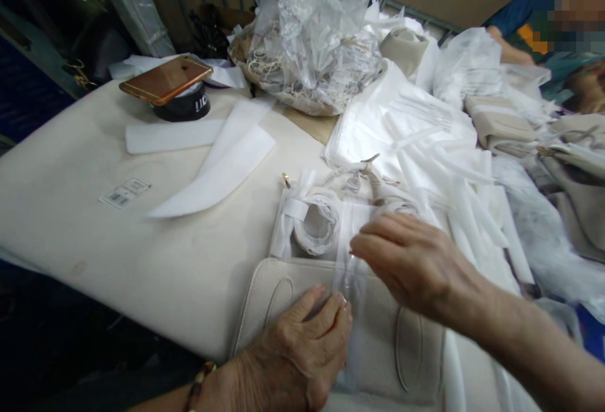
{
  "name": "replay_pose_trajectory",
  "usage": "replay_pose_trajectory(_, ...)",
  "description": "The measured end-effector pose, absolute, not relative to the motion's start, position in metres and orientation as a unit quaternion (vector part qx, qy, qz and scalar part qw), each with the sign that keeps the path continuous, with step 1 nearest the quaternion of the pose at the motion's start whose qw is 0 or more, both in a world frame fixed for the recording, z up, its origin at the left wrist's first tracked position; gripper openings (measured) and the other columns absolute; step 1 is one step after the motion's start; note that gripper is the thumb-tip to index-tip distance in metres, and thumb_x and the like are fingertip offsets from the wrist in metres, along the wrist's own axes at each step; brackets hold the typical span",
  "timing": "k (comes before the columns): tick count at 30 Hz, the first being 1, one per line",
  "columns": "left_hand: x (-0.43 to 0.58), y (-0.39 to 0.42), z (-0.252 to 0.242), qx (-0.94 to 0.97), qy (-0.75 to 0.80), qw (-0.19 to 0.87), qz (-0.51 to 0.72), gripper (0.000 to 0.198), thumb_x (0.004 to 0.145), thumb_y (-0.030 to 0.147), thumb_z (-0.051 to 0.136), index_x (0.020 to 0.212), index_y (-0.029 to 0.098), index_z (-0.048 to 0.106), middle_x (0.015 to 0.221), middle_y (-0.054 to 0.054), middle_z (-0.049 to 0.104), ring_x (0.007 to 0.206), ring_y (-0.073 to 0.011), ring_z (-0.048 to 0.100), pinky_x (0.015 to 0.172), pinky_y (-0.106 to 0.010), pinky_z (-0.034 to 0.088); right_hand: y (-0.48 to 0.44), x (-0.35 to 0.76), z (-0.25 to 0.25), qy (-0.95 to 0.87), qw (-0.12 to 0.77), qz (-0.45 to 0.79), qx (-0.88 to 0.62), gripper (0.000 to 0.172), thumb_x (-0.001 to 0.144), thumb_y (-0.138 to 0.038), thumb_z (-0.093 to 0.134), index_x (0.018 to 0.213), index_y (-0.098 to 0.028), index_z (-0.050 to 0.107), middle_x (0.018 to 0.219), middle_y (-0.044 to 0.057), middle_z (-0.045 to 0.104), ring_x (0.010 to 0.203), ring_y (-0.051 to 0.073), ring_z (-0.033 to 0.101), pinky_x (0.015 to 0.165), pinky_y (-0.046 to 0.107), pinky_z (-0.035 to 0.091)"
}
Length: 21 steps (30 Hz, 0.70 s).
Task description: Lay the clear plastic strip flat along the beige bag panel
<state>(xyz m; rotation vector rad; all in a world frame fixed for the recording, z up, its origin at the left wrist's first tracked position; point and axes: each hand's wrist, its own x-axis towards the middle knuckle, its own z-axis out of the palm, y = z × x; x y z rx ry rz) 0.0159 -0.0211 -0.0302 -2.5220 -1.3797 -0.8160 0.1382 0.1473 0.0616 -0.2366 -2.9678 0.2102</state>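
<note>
A cream handbag (pixel 378 336) with stitched loops lies flat at the table's near edge. Across its middle runs a clear plastic strip (pixel 350 280). My left hand (pixel 307 343) rests on the bag's front, its bent fingertips pinched at the strip's left side. Higher up, the closed fingers of my right hand (pixel 406 257) pinch the same strip; the fingertips are partly turned from view. Behind the bag's top edge sits a coiled, wrapped strap (pixel 317 223); a second coil is partly covered by my right hand. A small gold zipper pull (pixel 285 179) shows beside them.
White foam pieces (pixel 222 166), a barcode label (pixel 125 192) and a phone (pixel 165 79) on a black roll (pixel 184 104) lie leftward. A plastic bag of cords (pixel 312 53) stands behind. White sheets (pixel 401 116) and folded beige bags (pixel 501 122) fill the right, near another person's arm (pixel 510 43).
</note>
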Motion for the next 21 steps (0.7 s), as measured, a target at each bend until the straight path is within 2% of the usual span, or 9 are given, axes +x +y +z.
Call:
replay_pose_trajectory(2,0.017,-0.021,-0.033,-0.838,-0.460,0.088,-0.281,0.020,0.086,0.025,0.061,0.101,0.012,0.066,0.114,-0.009,0.064,0.113,-0.0265,0.054,0.101,-0.044,0.038,0.115,0.155,0.047,-0.983,0.130,0.086,-0.102,0.036,0.096,-0.012,0.029,0.087,-0.015,0.064,0.085,0.006,0.066,0.079,0.019,0.056,0.069,0.032,0.040)
replay_pose_trajectory(3,0.017,-0.021,-0.035,-0.840,-0.453,0.095,-0.284,0.020,0.086,0.026,0.061,0.099,0.013,0.066,0.113,-0.009,0.064,0.114,-0.0271,0.054,0.101,-0.045,0.038,0.100,0.163,0.037,-0.980,0.141,0.081,-0.113,0.038,0.098,-0.013,0.027,0.096,-0.014,0.064,0.094,0.007,0.068,0.089,0.020,0.056,0.077,0.033,0.041)
replay_pose_trajectory(5,0.017,-0.022,-0.036,-0.843,-0.442,0.104,-0.287,0.016,0.086,0.025,0.060,0.095,0.013,0.066,0.108,-0.009,0.065,0.113,-0.0274,0.054,0.102,-0.046,0.037,0.074,0.175,0.015,-0.978,0.170,0.034,-0.119,0.041,0.098,-0.014,0.023,0.110,-0.006,0.061,0.112,0.012,0.065,0.109,0.024,0.051,0.092,0.037,0.036)
replay_pose_trajectory(8,0.017,-0.026,-0.035,-0.829,-0.447,0.097,-0.321,0.013,0.087,0.017,0.054,0.088,0.011,0.065,0.096,-0.008,0.067,0.107,-0.0248,0.057,0.103,-0.043,0.038,0.056,0.185,-0.006,-0.974,0.182,-0.039,-0.128,0.045,0.097,-0.011,0.019,0.117,-0.002,0.058,0.124,0.015,0.061,0.123,0.029,0.043,0.101,0.045,0.029)
replay_pose_trajectory(12,0.014,-0.026,-0.026,-0.799,-0.468,0.098,-0.364,0.014,0.087,0.010,0.050,0.089,0.009,0.064,0.092,-0.009,0.067,0.100,-0.0215,0.058,0.096,-0.037,0.042,0.050,0.189,-0.010,-0.971,0.178,-0.073,-0.142,0.045,0.099,-0.019,0.020,0.121,-0.009,0.058,0.127,0.009,0.060,0.123,0.025,0.046,0.106,0.046,0.024)
replay_pose_trajectory(16,0.015,-0.024,-0.023,-0.815,-0.461,0.108,-0.334,0.029,0.091,0.012,0.042,0.111,0.005,0.061,0.110,-0.012,0.066,0.111,-0.0216,0.055,0.100,-0.034,0.039,0.031,0.186,-0.028,-0.951,0.256,-0.051,-0.163,0.042,0.099,-0.020,0.024,0.117,-0.012,0.061,0.115,0.005,0.067,0.120,0.023,0.048,0.113,0.044,0.018)
replay_pose_trajectory(19,0.014,-0.025,-0.041,-0.799,-0.470,0.095,-0.363,0.031,0.091,0.017,0.039,0.104,0.012,0.066,0.109,-0.009,0.068,0.110,-0.0213,0.057,0.102,-0.033,0.038,0.020,0.186,-0.042,-0.927,0.334,-0.045,-0.165,0.029,0.099,-0.019,0.037,0.097,-0.020,0.066,0.102,-0.004,0.071,0.111,0.014,0.054,0.115,0.035,0.018)
replay_pose_trajectory(20,0.013,-0.024,-0.051,-0.790,-0.470,0.101,-0.380,0.031,0.090,0.018,0.039,0.104,0.015,0.067,0.108,-0.007,0.069,0.109,-0.0210,0.058,0.103,-0.034,0.038,0.020,0.190,-0.042,-0.917,0.368,-0.041,-0.151,0.030,0.100,-0.020,0.037,0.089,-0.022,0.065,0.094,-0.008,0.072,0.104,0.010,0.057,0.114,0.031,0.020)
replay_pose_trajectory(21,0.012,-0.020,-0.062,-0.785,-0.433,0.151,-0.416,0.031,0.090,0.021,0.040,0.102,0.019,0.068,0.101,-0.004,0.071,0.102,-0.0197,0.061,0.100,-0.033,0.041,0.023,0.198,-0.038,-0.902,0.404,-0.039,-0.145,0.032,0.100,-0.021,0.036,0.083,-0.024,0.063,0.085,-0.011,0.072,0.095,0.006,0.060,0.113,0.028,0.021)
